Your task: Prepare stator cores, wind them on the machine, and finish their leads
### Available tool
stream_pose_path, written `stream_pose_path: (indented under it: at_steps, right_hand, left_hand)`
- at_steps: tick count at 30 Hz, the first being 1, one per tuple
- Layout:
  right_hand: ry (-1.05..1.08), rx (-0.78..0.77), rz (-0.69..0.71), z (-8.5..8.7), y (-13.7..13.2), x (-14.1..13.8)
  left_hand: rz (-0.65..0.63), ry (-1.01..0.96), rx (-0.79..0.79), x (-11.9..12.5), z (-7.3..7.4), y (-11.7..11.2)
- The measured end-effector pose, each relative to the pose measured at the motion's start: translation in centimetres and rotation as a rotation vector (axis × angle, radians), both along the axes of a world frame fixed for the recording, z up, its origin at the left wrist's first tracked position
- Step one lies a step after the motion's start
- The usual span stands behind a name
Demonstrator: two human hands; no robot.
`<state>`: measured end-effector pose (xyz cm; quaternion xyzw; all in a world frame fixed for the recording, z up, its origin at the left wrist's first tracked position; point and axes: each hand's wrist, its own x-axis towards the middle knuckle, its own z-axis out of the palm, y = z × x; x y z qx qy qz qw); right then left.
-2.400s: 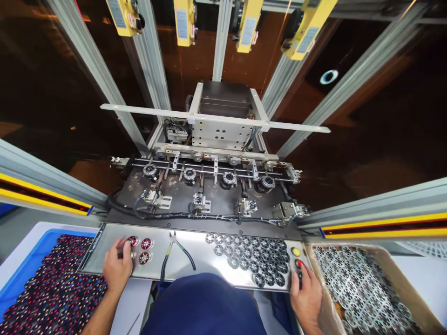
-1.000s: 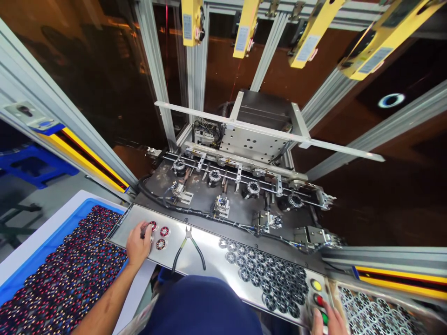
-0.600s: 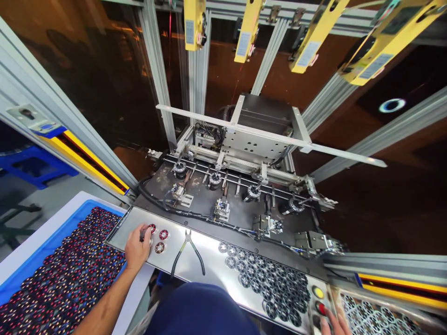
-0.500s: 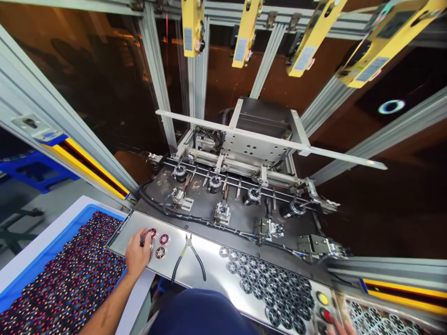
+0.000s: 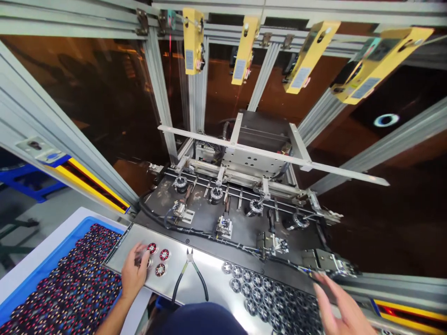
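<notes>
My left hand (image 5: 134,272) is at the left end of the metal tray (image 5: 218,284), thumb and fingers curled with a gap between them, beside the red-wound pieces (image 5: 164,254); whether it pinches one I cannot tell, since my fingers cover part of that spot. My right hand (image 5: 344,302) has its fingers spread and hangs at the tray's right end, near the dark ring cores (image 5: 246,276), with no visible grip on anything. Principal hazard, right side: the cores lie close together, so a low sideways sweep of that hand could push several out of their rows. Left side: a careless thumb could slide one wound piece against the next and scuff the wire (the windings appear exposed). Centre: the pliers (image 5: 189,258) lie with handles parted toward the near edge, where the dark blue cloth (image 5: 206,321) could catch a handle and tip the tool off. Far side: the metal arms (image 5: 220,174) reach over the round fixtures (image 5: 216,194); fingers placed there could be trapped if the mechanism moved, and a low reach could snag the cable bundle (image 5: 206,231) across the machine bed.
</notes>
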<state>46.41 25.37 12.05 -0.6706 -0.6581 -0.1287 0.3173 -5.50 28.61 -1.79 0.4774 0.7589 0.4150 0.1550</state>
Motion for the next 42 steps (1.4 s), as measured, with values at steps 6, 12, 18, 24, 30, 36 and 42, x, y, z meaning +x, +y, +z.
stream_pose_path:
  at_steps: [6,12,18,24,30,36,42]
  right_hand:
    - [-0.14,-0.068,0.846,6.5,18.4,-16.2]
    - [-0.407,-0.255,1.111,1.7,31.6,-29.2]
    - [-0.515,-0.348,1.1,-1.5,34.8,-32.7]
    - [-0.475,-0.363,1.002,-1.5,35.1,-31.0]
    - [-0.458,-0.362,1.065,-1.5,35.0,-32.3]
    - [-0.39,-0.396,1.065,-2.0,34.8,-31.9]
    - [-0.284,-0.52,1.034,-1.9,34.4,-32.6]
  left_hand:
    - [0.087,-0.052,0.023,-1.2,1.6,-1.4]
    - [0.184,-0.078,0.053,-1.6,3.2,-3.6]
    - [0.222,-0.093,0.046,-1.7,5.0,-3.6]
    - [0.147,-0.11,0.052,-2.0,6.5,-0.7]
    - [0.057,-0.109,0.127,-1.9,7.9,4.0]
    - [0.065,-0.132,0.123,-1.7,7.3,4.5]
    - [0.08,-0.144,0.08,-1.3,6.2,3.3]
